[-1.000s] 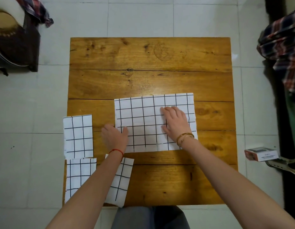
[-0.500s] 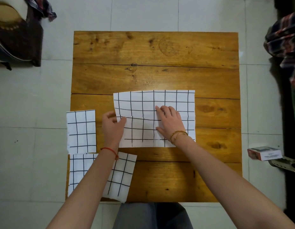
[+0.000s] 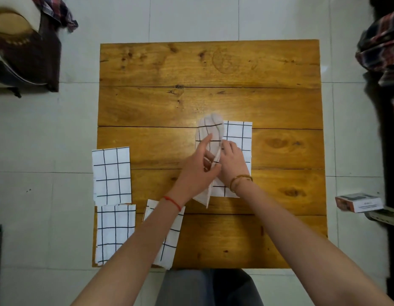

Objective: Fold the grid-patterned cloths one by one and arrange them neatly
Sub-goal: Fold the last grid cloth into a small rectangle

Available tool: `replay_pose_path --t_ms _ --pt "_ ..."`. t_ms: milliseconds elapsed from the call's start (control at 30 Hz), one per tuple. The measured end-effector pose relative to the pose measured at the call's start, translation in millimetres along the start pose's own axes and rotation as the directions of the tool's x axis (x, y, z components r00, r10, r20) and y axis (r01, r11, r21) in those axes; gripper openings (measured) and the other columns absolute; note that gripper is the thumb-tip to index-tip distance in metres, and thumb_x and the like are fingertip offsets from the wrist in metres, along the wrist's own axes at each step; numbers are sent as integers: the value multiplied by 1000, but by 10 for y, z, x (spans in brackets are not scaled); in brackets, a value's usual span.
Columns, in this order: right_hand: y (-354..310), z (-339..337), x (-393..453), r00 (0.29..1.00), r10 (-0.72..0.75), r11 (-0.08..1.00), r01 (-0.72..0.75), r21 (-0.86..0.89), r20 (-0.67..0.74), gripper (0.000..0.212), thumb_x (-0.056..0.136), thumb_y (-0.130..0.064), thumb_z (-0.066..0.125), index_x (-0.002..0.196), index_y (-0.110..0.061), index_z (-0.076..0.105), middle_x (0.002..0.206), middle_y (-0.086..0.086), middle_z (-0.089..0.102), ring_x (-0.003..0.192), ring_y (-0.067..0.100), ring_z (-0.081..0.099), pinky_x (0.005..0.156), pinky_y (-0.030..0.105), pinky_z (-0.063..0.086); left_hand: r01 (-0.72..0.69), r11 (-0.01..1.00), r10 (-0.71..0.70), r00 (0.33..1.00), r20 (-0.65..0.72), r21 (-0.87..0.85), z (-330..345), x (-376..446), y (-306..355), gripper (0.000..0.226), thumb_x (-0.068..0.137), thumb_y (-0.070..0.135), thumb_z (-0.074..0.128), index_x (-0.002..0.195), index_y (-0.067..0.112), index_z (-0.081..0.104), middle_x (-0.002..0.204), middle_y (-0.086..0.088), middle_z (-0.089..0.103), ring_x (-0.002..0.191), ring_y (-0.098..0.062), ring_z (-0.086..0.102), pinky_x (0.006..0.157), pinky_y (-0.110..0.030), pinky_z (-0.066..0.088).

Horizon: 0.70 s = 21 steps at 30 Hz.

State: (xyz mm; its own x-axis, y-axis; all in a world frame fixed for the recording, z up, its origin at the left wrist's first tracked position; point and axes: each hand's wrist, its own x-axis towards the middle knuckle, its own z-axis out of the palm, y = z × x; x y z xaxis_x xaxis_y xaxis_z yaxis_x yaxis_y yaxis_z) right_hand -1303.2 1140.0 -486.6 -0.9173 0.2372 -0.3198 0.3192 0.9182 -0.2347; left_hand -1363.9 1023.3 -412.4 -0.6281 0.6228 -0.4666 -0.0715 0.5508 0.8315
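Left hand (image 3: 197, 171) has flipped cloth (image 3: 237, 138) over right hand (image 3: 232, 164).

Two bare forearms reach up from the bottom edge and converge near the centre. The left arm enters at 7 o'clock and angles toward 1 o'clock; a thin red string circles its wrist. The left hand (image 3: 197, 167) is raised and turned partly on edge, index finger extended toward 12 o'clock, thumb and other fingers pinching a lifted cloth (image 3: 210, 138) flap. The right arm enters at 5 o'clock and angles toward 11 o'clock, with a beaded bracelet at the wrist. The right hand (image 3: 232, 162) lies palm down, fingers pointing toward 11 o'clock, touching the left hand.
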Motion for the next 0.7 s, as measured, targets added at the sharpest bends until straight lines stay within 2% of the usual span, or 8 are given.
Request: replay_pose_path --t_ms 100,167,267,333,433,500,567,700 --pt "284 -86 -113 986 147 984 -137 117 -82 27 82 -12 43 103 -3 57 112 14 53 101 30 45 83 35 36 -20 999 22 998 55 -40 282 116 4 84 86 21 68 153 24 16 82 7 53 64 1 49 64 -17 47" --pt "462 -115 -188 948 269 943 -223 248 -169 36 86 -18 28 102 -5 57 101 13 57 93 29 45 79 36 36 0 1000 3 996 86 -25 421 179 -10 92 83 30 72 153 24 12 90 4 57 67 -5 52 69 -23 51" --pt "690 -106 -251 888 399 889 -314 334 -229 29 92 -11 36 108 -8 60 99 11 61 92 27 46 81 36 38 11 999 -14 996 89 37 519 228 -69 95 82 37 72 154 24 11 98 1 56 73 -13 56 74 -27 51" --pt "776 -93 -265 873 437 872 -350 342 -218 27 91 -7 41 109 -9 61 100 9 62 93 24 46 82 33 37 13 995 -19 998 57 103 504 248 -156 86 86 37 67 153 25 14 99 4 53 76 -9 52 76 -27 51" --pt "810 -109 -255 856 477 851 -392 350 -200 28 93 -9 40 112 -10 59 104 8 60 93 18 43 84 31 37 -28 942 52 997 -63 333 384 284 -307 69 91 28 60 150 26 24 108 5 49 93 -10 48 86 -29 49" --pt "783 -136 -224 852 475 859 -394 328 -221 27 91 -9 42 115 -9 56 107 8 57 95 19 44 85 31 38 -43 868 127 982 -138 495 271 334 -388 61 91 25 58 146 21 31 121 2 47 111 -14 42 97 -33 44" --pt "725 -172 -151 877 425 892 -364 267 -223 31 90 -11 44 120 -9 52 114 9 54 102 22 45 90 33 38 -35 781 170 973 -158 623 158 415 -450 62 90 24 59 146 17 33 133 0 45 122 -17 37 103 -33 40" --pt "542 -211 121 968 203 975 -186 123 -148 50 89 -14 45 139 -12 39 141 6 43 129 27 37 107 41 33 3 645 123 986 -109 764 18 593 -512 75 89 30 61 151 14 22 152 -4 30 138 -26 26 110 -43 35"
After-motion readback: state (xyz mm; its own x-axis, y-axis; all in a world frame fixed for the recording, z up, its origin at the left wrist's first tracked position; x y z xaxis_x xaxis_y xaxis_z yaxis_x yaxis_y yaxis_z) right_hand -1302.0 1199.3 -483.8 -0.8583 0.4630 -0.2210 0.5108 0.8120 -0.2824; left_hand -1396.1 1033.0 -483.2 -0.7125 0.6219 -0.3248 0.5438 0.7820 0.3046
